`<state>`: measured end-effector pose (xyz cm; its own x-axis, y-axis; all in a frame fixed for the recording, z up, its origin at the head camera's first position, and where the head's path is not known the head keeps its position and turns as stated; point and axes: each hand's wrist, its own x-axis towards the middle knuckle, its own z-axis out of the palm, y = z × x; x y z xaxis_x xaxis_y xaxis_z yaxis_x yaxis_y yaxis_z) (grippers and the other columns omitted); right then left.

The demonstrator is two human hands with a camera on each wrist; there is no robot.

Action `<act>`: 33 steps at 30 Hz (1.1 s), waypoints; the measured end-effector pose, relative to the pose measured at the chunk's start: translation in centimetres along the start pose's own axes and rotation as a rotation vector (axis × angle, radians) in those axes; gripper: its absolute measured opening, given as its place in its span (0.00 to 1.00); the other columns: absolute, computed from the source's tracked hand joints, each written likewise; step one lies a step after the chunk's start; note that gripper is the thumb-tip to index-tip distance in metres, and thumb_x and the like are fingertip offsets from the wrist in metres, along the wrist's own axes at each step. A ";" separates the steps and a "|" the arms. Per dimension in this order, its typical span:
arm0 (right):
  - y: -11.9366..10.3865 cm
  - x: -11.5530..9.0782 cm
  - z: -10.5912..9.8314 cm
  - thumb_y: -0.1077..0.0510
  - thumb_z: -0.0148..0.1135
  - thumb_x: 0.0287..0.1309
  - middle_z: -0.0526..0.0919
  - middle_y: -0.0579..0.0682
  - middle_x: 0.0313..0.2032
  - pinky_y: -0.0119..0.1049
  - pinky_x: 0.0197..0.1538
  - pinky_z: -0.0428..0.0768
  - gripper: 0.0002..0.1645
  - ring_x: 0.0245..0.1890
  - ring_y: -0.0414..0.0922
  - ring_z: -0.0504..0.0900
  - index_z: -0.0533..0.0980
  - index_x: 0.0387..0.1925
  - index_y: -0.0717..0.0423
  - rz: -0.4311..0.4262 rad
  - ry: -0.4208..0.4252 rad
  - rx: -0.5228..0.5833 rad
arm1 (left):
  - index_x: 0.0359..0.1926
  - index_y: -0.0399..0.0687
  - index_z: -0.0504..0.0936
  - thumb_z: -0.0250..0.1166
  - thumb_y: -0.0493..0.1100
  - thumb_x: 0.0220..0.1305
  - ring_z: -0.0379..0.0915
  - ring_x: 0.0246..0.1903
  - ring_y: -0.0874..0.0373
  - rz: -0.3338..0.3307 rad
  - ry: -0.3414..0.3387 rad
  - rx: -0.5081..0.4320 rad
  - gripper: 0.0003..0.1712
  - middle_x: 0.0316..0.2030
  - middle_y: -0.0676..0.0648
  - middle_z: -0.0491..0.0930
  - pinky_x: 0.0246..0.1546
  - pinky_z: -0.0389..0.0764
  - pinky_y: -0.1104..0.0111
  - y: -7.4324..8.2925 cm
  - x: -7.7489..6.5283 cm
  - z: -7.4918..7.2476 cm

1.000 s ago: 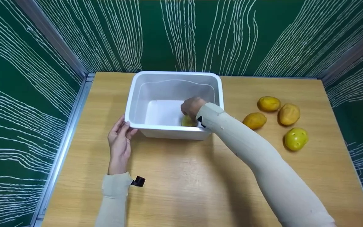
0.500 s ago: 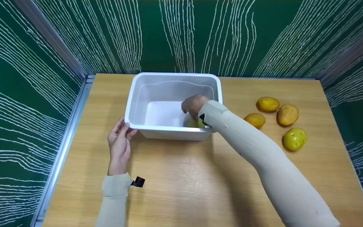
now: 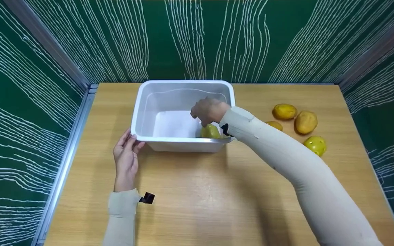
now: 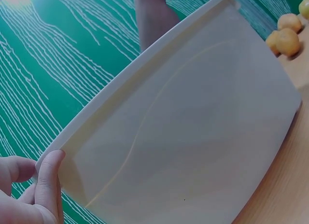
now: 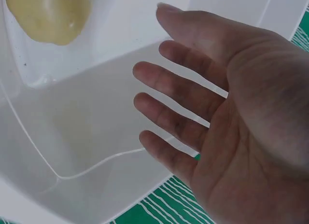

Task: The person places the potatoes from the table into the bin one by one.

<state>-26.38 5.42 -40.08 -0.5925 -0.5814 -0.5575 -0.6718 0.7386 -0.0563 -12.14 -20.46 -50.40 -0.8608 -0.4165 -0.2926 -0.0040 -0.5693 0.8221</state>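
The green fruit (image 3: 210, 131) lies on the floor of the white bin (image 3: 183, 139), just right of centre in the head view and at the upper left of the right wrist view. Above it, inside the bin, the right hand (image 3: 209, 111) is released, its fingers loosely extended and apart from the fruit. At the bin's lower-left corner, the left hand (image 3: 126, 159) grasps the rim between thumb and fingers. Right of centre on the table (image 3: 183, 205) lie three yellow fruits (image 3: 285, 111), one partly hidden by the right sleeve (image 3: 286, 160), with a yellow-green fruit (image 3: 316, 146) below them. A green wall (image 3: 162, 41) with white lines fills the top.
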 end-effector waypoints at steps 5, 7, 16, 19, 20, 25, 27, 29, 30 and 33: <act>-0.1 -0.9 0.2 0.56 0.70 0.71 0.85 0.52 0.59 0.46 0.65 0.85 0.25 0.50 0.51 0.81 0.80 0.66 0.48 -0.025 0.078 -0.109 | 0.75 0.28 0.66 0.55 0.27 0.78 0.83 0.39 0.58 0.003 0.007 0.005 0.27 0.58 0.40 0.73 0.36 0.91 0.78 0.0 0.1 -0.2; 0.0 -1.2 0.4 0.55 0.70 0.71 0.86 0.52 0.59 0.46 0.65 0.85 0.24 0.50 0.51 0.82 0.81 0.66 0.47 -0.030 0.111 -0.128 | 0.75 0.29 0.65 0.55 0.27 0.78 0.83 0.39 0.59 0.000 0.008 0.007 0.28 0.58 0.41 0.73 0.36 0.90 0.79 0.0 0.1 -0.2; 1.1 -2.8 1.1 0.56 0.72 0.68 0.87 0.54 0.58 0.48 0.65 0.84 0.24 0.54 0.53 0.83 0.82 0.64 0.51 -0.039 0.220 -0.094 | 0.75 0.28 0.66 0.55 0.27 0.78 0.83 0.37 0.60 -0.006 0.015 0.005 0.27 0.58 0.41 0.73 0.36 0.90 0.79 0.1 0.1 -0.2; 1.6 -3.5 1.2 0.56 0.72 0.68 0.87 0.55 0.58 0.50 0.66 0.83 0.25 0.55 0.54 0.84 0.82 0.64 0.52 -0.038 0.240 -0.079 | 0.75 0.29 0.65 0.55 0.27 0.78 0.83 0.39 0.59 -0.006 0.008 0.002 0.27 0.59 0.41 0.73 0.36 0.90 0.79 0.1 0.0 -0.2; 1.8 -3.7 1.3 0.56 0.73 0.68 0.87 0.56 0.57 0.51 0.66 0.83 0.25 0.55 0.54 0.84 0.82 0.64 0.53 -0.037 0.246 -0.072 | 0.75 0.29 0.65 0.55 0.27 0.79 0.83 0.40 0.59 -0.006 0.004 -0.002 0.28 0.59 0.41 0.73 0.36 0.90 0.79 0.1 0.0 -0.2; 2.7 -4.6 1.6 0.57 0.72 0.68 0.87 0.58 0.57 0.51 0.64 0.85 0.24 0.53 0.55 0.85 0.82 0.64 0.54 -0.041 0.273 -0.053 | 0.75 0.28 0.65 0.55 0.27 0.78 0.83 0.41 0.57 -0.007 -0.002 -0.020 0.27 0.59 0.41 0.73 0.37 0.91 0.78 0.1 -0.1 -0.1; 3.1 -4.9 1.8 0.58 0.72 0.67 0.87 0.58 0.56 0.51 0.64 0.86 0.24 0.52 0.55 0.84 0.82 0.63 0.54 -0.042 0.286 -0.053 | 0.75 0.28 0.65 0.55 0.27 0.78 0.84 0.40 0.57 -0.009 -0.002 -0.024 0.27 0.59 0.41 0.73 0.37 0.91 0.78 0.1 0.0 -0.1; 3.3 -5.4 1.9 0.58 0.73 0.67 0.87 0.59 0.56 0.51 0.63 0.86 0.24 0.51 0.55 0.84 0.83 0.63 0.55 -0.040 0.302 -0.060 | 0.75 0.28 0.65 0.55 0.27 0.78 0.83 0.41 0.57 -0.012 -0.005 -0.023 0.27 0.59 0.41 0.73 0.37 0.91 0.78 0.1 0.0 0.0; 3.4 -5.6 1.9 0.58 0.73 0.67 0.87 0.59 0.56 0.51 0.63 0.86 0.24 0.51 0.55 0.83 0.83 0.63 0.55 -0.041 0.311 -0.066 | 0.75 0.28 0.65 0.55 0.28 0.78 0.84 0.41 0.57 -0.013 -0.006 -0.021 0.27 0.59 0.40 0.73 0.37 0.91 0.78 0.1 0.0 0.0; 3.6 -6.2 2.0 0.58 0.73 0.66 0.86 0.59 0.56 0.52 0.63 0.86 0.24 0.51 0.56 0.83 0.83 0.62 0.55 -0.046 0.341 -0.070 | 0.75 0.29 0.66 0.55 0.28 0.79 0.84 0.42 0.57 -0.017 -0.006 -0.013 0.27 0.60 0.40 0.73 0.38 0.91 0.78 0.0 0.0 0.0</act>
<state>-24.25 12.42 -38.51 -0.6671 -0.7030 -0.2463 -0.7233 0.6905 -0.0118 -12.15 -20.51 -50.38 -0.8636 -0.4028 -0.3033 -0.0117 -0.5854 0.8107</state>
